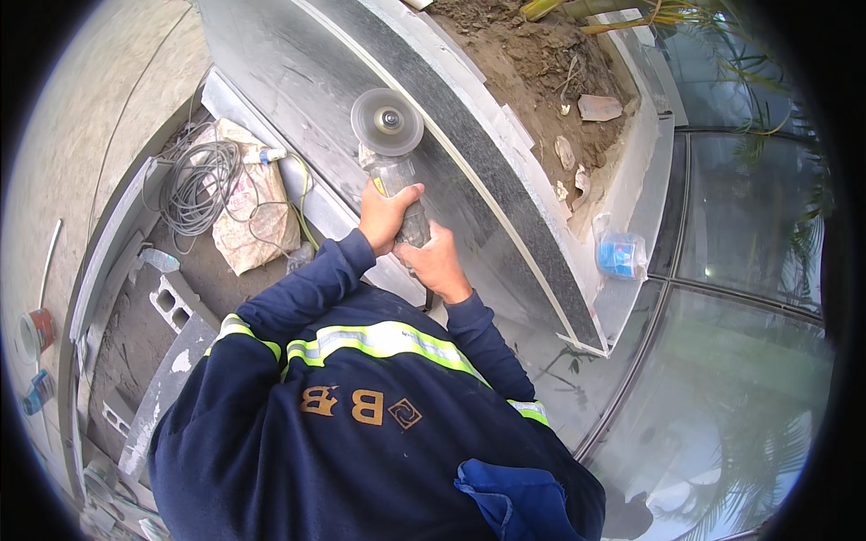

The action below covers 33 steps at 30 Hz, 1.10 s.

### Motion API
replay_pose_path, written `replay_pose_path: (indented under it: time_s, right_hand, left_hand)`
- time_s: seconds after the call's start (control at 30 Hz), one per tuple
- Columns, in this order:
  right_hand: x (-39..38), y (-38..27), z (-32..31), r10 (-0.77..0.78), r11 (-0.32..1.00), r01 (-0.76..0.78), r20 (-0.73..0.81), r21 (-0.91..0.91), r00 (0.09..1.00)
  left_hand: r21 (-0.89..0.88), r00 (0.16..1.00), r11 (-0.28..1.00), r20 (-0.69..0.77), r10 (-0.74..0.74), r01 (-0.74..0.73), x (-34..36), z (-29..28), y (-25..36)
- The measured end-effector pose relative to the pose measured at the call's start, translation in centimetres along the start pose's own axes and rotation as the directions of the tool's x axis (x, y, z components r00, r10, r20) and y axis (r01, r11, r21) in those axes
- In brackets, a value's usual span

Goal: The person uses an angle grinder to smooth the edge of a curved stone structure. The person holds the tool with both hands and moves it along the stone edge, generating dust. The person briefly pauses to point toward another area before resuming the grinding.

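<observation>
An angle grinder (397, 171) is held out in front of me, its round grey disc (368, 132) at the far end over the stone-faced wall. Whether the disc touches the stone, I cannot tell. My left hand (386, 215) is wrapped round the grinder's body just behind the head. Closer to me, my right hand (439, 261) grips the rear of the body. Just beyond the disc runs a dark speckled stone band (478, 167) edged by a pale strip. Grey dust coats the tool and the smooth grey panel (298, 68) to the left.
On the left lie a coiled grey cable (200, 185), a woven sack (257, 203) and hollow concrete blocks (176, 302). A soil-filled planter (532, 68) stands beyond the wall. A blue wrapped container (619, 256) sits on its ledge. Glass panels (749, 243) line the right.
</observation>
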State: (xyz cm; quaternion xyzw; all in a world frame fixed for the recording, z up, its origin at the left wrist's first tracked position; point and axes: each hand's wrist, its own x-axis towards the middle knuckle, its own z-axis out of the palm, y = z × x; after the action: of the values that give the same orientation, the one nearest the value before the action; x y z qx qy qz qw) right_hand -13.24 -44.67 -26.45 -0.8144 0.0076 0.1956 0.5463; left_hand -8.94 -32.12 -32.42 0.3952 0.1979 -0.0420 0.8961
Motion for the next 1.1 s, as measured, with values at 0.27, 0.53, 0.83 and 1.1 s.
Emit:
replay_pose_path:
  time_s: [0.27, 0.53, 0.83, 1.1]
  right_hand:
    - [1.5, -1.0, 1.1, 0.013, 0.999, -0.013, 0.005, 0.046, 1.0]
    - [2.8, -1.2, 1.6, 0.015, 1.0, -0.016, 0.011, 0.009, 1.0]
    - [3.9, -1.6, 2.2, -0.011, 1.0, 0.011, -0.002, 0.012, 1.0]
    - [4.7, -3.6, 2.9, -0.042, 0.999, 0.042, -0.005, -0.011, 0.999]
  left_hand:
    - [-0.015, 1.0, 1.0, -0.008, -0.024, 0.024, 1.1, -0.6, 1.8]
    - [-0.034, 0.999, 0.998, 0.018, -0.044, 0.044, 2.2, -1.2, 2.5]
    - [-0.013, 0.999, 1.0, 0.038, -0.009, 0.01, 3.0, -1.4, 3.7]
    - [-0.054, 0.998, 0.997, 0.045, -0.045, 0.048, 3.4, -1.6, 5.6]
